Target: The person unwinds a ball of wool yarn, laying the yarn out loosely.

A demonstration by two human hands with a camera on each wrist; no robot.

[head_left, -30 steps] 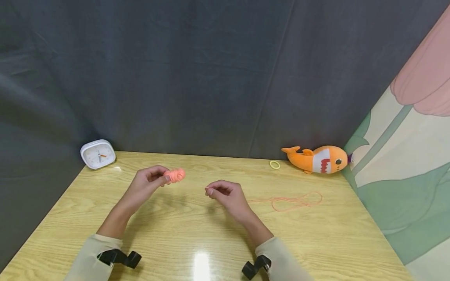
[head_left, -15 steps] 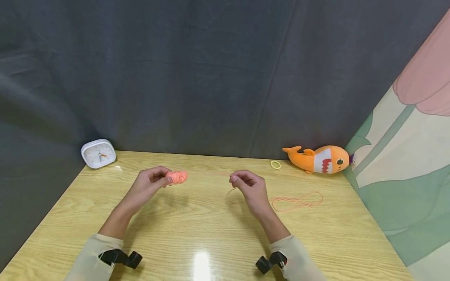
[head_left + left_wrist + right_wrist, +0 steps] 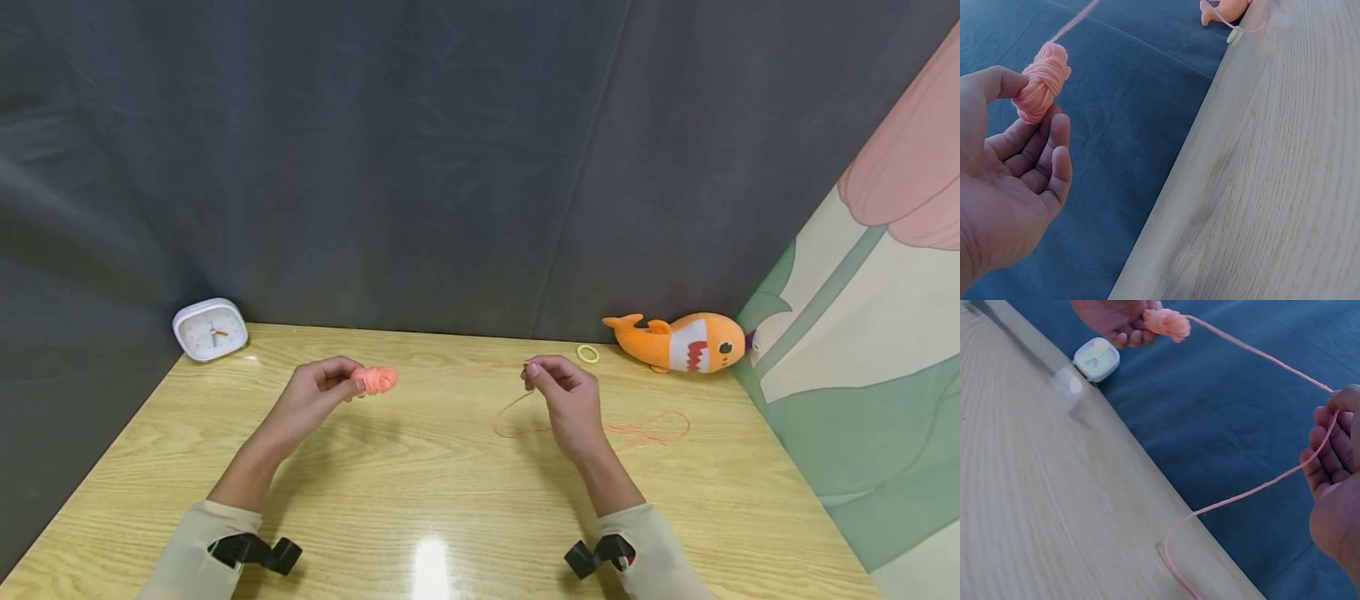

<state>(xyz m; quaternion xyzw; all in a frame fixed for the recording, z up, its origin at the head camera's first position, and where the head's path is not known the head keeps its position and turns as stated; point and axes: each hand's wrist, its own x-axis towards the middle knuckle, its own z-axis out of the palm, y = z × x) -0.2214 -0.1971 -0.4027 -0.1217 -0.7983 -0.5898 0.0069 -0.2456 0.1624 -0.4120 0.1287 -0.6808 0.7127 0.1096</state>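
Between thumb and fingers, my left hand (image 3: pixel 311 400) pinches a small wound bundle of coral-pink yarn (image 3: pixel 378 380), held above the table. In the left wrist view the bundle (image 3: pixel 1042 84) sits at the thumb and index tips, and a strand leaves its top. My right hand (image 3: pixel 570 404) pinches that strand between thumb and index finger. The right wrist view shows the strand (image 3: pixel 1260 355) running straight from the bundle to my right fingertips. From there the loose yarn (image 3: pixel 1247 492) hangs down to the table and joins a looped pile (image 3: pixel 652 427) to the right.
A white clock (image 3: pixel 210 330) stands at the table's back left corner. At the back right lie a yellow ring (image 3: pixel 588 354) and an orange plush shark (image 3: pixel 678 342). Dark cloth (image 3: pixel 390 167) hangs behind the wooden table (image 3: pixel 420 483).
My right hand has moved right, away from the left hand, drawing the strand out between them. A loop of yarn now hangs below it. The left hand has barely moved.
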